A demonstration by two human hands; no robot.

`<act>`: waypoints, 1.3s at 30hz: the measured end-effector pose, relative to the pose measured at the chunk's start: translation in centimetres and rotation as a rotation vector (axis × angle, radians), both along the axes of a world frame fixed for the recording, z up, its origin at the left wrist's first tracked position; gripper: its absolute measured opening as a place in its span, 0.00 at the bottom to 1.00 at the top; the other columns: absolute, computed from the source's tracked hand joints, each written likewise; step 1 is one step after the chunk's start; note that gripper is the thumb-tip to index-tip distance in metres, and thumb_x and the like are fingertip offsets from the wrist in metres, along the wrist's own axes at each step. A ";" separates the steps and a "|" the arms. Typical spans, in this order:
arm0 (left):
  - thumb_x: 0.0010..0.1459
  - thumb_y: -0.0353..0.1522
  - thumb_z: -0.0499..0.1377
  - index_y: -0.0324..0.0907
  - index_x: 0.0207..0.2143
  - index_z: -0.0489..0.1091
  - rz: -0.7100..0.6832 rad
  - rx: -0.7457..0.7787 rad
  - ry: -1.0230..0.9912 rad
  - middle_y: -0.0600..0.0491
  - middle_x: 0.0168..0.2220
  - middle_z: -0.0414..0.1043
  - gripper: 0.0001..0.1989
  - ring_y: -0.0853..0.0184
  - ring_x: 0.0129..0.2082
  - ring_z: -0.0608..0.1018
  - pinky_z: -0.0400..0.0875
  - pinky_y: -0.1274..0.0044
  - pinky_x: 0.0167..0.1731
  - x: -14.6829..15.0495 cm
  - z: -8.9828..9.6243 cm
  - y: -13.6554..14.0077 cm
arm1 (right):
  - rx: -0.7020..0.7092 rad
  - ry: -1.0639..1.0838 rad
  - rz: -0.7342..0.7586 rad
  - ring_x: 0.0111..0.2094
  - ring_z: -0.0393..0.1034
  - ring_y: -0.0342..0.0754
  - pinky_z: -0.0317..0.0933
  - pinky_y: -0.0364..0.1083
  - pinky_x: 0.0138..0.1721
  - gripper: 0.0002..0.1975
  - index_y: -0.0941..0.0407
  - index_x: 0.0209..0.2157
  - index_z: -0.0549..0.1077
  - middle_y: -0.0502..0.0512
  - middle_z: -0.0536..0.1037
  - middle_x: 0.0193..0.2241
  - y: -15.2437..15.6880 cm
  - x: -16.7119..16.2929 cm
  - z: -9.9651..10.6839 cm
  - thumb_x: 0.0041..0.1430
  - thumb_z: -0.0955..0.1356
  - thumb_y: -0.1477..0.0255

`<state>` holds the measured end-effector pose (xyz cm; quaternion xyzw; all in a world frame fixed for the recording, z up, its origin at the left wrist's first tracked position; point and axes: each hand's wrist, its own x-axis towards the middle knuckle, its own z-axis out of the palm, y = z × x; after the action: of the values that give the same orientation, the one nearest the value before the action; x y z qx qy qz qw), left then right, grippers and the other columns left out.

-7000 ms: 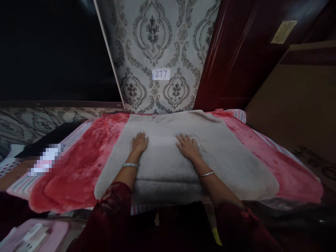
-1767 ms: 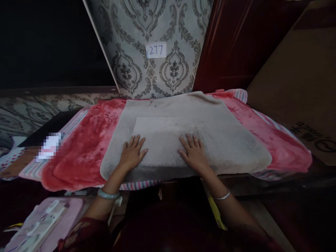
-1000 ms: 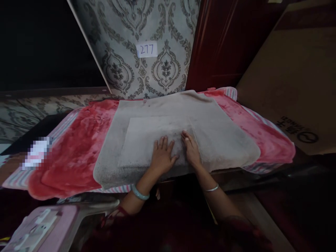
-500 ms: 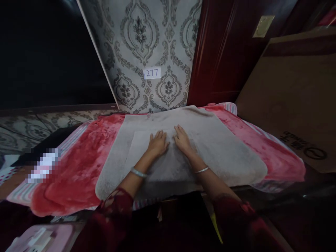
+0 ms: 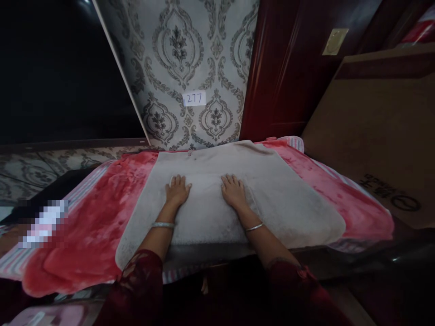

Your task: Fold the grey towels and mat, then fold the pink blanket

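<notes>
A grey, soft-looking mat or blanket lies spread over a red plush blanket. On the grey one rests a paler rectangular piece, flat; whether it is cloth or paper I cannot tell. My left hand presses flat at its far left corner, fingers stretched out. Palm down, my right hand lies towards its far right side with fingers spread. Neither hand grasps anything.
A dark screen stands at the back left, against patterned wallpaper with a "277" label. To the right leans a large cardboard box. Striped cloth shows under the blankets. A pink object sits at the lower left.
My hands have moved apart: the left slid leftward across the pale piece, the right came slightly nearer. The fingers of both are now flatter. The view has shifted a little.
</notes>
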<state>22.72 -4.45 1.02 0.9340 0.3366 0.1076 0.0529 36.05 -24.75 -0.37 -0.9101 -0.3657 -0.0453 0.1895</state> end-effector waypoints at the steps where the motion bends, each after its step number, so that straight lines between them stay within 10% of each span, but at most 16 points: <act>1: 0.67 0.43 0.45 0.36 0.67 0.60 0.041 -0.023 -0.077 0.33 0.70 0.54 0.31 0.46 0.69 0.60 0.59 0.52 0.63 -0.6 -0.3 0.8 | 0.008 0.004 -0.001 0.71 0.47 0.58 0.43 0.62 0.68 0.27 0.55 0.68 0.63 0.58 0.58 0.70 0.1 -0.1 0.0 0.70 0.56 0.69; 6: 0.63 0.38 0.52 0.31 0.64 0.63 0.163 -0.167 -0.302 0.30 0.60 0.69 0.30 0.44 0.62 0.70 0.64 0.55 0.59 -1.5 -0.6 2.8 | 0.088 0.040 -0.022 0.71 0.48 0.56 0.43 0.59 0.69 0.27 0.56 0.66 0.65 0.61 0.59 0.70 0.1 0.2 0.3 0.68 0.59 0.70; 13: 0.58 0.33 0.60 0.31 0.66 0.61 0.259 -0.441 -0.405 0.34 0.65 0.64 0.34 0.49 0.66 0.67 0.61 0.65 0.64 -1.0 1.6 3.6 | 0.330 0.347 -0.340 0.65 0.61 0.60 0.54 0.55 0.65 0.34 0.61 0.70 0.58 0.68 0.65 0.66 -3.4 4.3 0.3 0.63 0.64 0.70; 19: 0.48 0.35 0.69 0.29 0.55 0.71 0.332 -0.693 -0.491 0.33 0.53 0.76 0.33 0.47 0.56 0.77 0.73 0.65 0.52 -1.6 3.3 4.8 | 0.357 0.542 -0.356 0.60 0.69 0.58 0.61 0.49 0.59 0.26 0.60 0.58 0.74 0.66 0.77 0.55 -5.2 7.0 0.2 0.58 0.67 0.69; 29: 0.35 0.37 0.75 0.38 0.35 0.76 0.059 -1.277 -0.504 0.43 0.32 0.81 0.23 0.57 0.30 0.82 0.78 0.71 0.31 -7.5 3.1 2.8 | 0.636 0.843 -0.200 0.38 0.78 0.52 0.70 0.47 0.39 0.18 0.60 0.44 0.78 0.59 0.83 0.38 -7.3 5.1 -0.2 0.54 0.70 0.64; 39: 0.30 0.40 0.74 0.38 0.34 0.76 -0.055 -1.119 -0.700 0.48 0.31 0.80 0.26 0.55 0.34 0.82 0.76 0.70 0.36 -7.6 3.9 0.8 | 0.703 0.897 0.030 0.36 0.76 0.53 0.71 0.50 0.40 0.23 0.57 0.43 0.77 0.54 0.82 0.35 -8.5 4.5 1.3 0.41 0.75 0.68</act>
<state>15.17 -3.69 4.96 0.6837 0.2808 0.2123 0.6392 40.53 -33.26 0.95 -0.7172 -0.2255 0.2292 0.6183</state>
